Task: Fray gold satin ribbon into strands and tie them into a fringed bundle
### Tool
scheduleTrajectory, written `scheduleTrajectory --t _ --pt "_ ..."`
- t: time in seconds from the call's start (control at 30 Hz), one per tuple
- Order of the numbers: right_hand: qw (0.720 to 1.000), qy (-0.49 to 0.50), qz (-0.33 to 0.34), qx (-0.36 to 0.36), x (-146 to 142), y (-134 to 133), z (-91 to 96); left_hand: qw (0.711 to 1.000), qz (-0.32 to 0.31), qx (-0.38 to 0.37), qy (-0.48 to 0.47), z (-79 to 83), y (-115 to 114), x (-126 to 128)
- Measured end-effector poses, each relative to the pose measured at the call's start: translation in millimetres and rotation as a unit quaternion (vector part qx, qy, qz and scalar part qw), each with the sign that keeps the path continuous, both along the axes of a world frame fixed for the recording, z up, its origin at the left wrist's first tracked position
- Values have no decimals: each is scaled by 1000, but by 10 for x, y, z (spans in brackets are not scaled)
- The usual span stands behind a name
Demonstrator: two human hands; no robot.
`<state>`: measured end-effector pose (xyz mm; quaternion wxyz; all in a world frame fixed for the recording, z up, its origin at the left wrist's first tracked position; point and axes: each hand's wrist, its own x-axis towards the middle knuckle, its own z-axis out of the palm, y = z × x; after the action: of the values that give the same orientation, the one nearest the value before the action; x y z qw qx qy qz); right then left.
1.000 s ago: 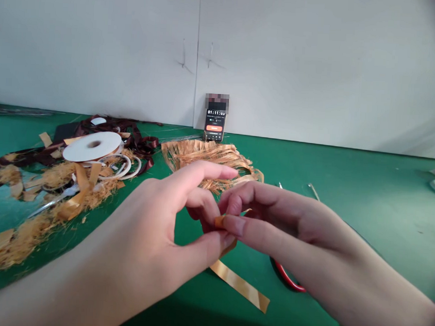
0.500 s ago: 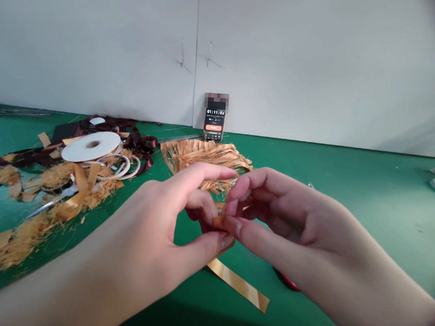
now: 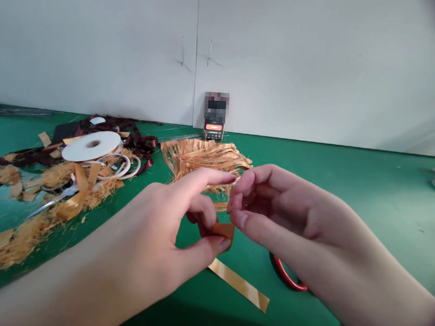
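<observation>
My left hand (image 3: 151, 232) pinches a small folded piece of orange satin ribbon (image 3: 223, 230) between its thumb and fingers. My right hand (image 3: 284, 210) hovers just right of that piece, with its fingertips curled and apart, holding nothing. A thin orange strip (image 3: 220, 205) shows between my hands, in front of a frayed orange ribbon fringe (image 3: 203, 157) lying on the green mat (image 3: 365, 200). A loose gold ribbon strip (image 3: 238, 285) lies below my hands, and its upper end passes under the pinched piece.
Red-handled scissors (image 3: 288, 276) lie partly under my right wrist. To the left are a white ribbon spool (image 3: 91, 145), dark brown ribbon (image 3: 142, 142), silver scissors (image 3: 51, 205) and heaps of orange fibres (image 3: 16, 245). A propped phone (image 3: 214, 129) stands against the white wall (image 3: 317, 66).
My right hand has lifted up and to the right, off the ribbon piece, which now shows more fully in my left hand's pinch. More of the red scissor handle has come into view.
</observation>
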<state>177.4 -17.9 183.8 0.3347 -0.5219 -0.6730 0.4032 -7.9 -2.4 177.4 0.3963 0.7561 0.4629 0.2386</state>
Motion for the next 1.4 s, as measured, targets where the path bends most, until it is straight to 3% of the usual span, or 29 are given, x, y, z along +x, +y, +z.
scheduleTrajectory --t 0.2,0.4,0.7,1.03,1.4 --pt "998 35 53 -18 -28 4 -90 1000 -15 -16 13 47 32 2" --pt "997 53 54 -27 -63 1 -60 1000 -14 -14 16 45 28 -5" --pt "992 106 -17 -70 -172 1 -20 999 -19 8 27 42 18 -24" --pt "990 95 -37 -93 -161 -6 19 997 10 64 49 -7 34 -53" --pt "1000 20 -9 -18 -34 12 -29 993 20 68 95 32 51 -75"
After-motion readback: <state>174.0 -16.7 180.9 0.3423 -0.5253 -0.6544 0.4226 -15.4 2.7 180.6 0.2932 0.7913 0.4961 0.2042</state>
